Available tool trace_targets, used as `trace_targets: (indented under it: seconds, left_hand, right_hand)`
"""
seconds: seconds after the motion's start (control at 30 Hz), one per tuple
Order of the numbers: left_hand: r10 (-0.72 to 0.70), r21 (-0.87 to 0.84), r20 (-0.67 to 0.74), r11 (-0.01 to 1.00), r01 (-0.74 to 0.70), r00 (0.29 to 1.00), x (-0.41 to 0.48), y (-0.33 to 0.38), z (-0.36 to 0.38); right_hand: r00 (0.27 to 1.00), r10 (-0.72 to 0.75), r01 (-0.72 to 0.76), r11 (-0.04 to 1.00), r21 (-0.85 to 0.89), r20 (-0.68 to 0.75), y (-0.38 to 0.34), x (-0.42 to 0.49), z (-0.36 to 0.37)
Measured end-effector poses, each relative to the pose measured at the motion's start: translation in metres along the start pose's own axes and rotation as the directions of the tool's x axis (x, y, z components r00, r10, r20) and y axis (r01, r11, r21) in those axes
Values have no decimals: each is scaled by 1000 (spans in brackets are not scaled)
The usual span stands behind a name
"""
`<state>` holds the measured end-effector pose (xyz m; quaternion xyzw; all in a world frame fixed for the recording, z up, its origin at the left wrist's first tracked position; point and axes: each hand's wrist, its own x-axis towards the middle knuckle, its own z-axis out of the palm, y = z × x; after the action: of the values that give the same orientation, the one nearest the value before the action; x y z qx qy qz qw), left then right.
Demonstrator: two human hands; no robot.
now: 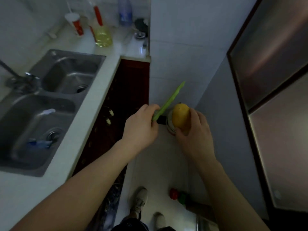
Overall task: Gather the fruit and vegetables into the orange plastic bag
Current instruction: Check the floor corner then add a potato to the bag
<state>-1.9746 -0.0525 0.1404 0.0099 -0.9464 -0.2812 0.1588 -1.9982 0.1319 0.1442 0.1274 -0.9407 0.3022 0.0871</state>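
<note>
Your left hand (141,127) grips a long green vegetable stalk (170,100) that angles up to the right. Your right hand (194,130) holds a yellow fruit (180,115) just beside it.

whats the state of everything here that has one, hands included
left hand, gripping the green stalk's lower end
right hand, curled round the yellow fruit
green stalk, held in the air, tilted up to the right
yellow fruit, whole, held in the air
oil bottle, upright, part full of yellow liquid
cup, upright, straw in it
tap, no stream visible
red round thing, lying low near the feet, not held
</note>
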Motion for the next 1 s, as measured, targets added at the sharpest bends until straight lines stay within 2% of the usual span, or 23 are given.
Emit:
trace_targets:
  seconds: [0.2, 0.47, 0.8, 1.0]
  left_hand:
    - [-93, 67, -111, 993, 101, 989, -50, 13, -43]
    - [-207, 182, -251, 949, 256, 946, -125, 13, -111]
    - [-326, 231, -461, 854, 466, 825, -220, -19, -210]
    - [-424, 232, -520, 765, 600, 741, -304, -59, -268]
  right_hand:
    - [985, -166, 165, 986, 29, 42, -23, -26, -21]
    - [926, -355, 343, 933, 104, 127, -79, -50, -34]
    - [799, -574, 542, 817, 199, 179, -198, -86, -13]
    - [711, -675, 624, 735, 266, 196, -281, -142, 25]
